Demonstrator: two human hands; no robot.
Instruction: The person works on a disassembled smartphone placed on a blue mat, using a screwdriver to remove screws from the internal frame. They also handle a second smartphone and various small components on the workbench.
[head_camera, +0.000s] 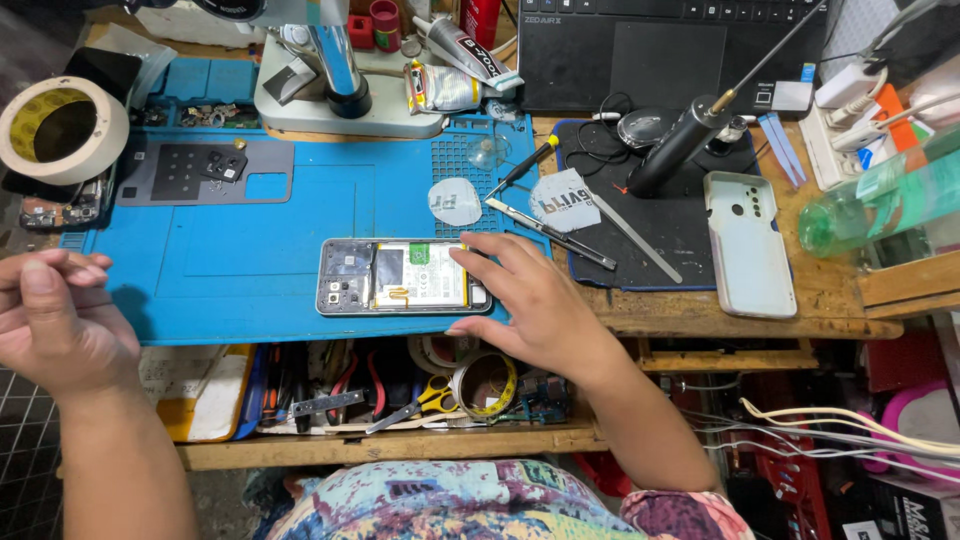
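Where tools crowd: blue mat (250, 260)

A cluttered wooden workbench (830, 290) carries a blue repair mat (250, 250) at left and a black mat (670, 220) at right. A white phone cover (750, 245) lies right, a laptop (650, 50) far, and a tape roll (60, 128) far left.

Worn wooden workbench (830, 290), open shelf (400, 440) beneath; tiled floor (20, 440) at left; bright even light.
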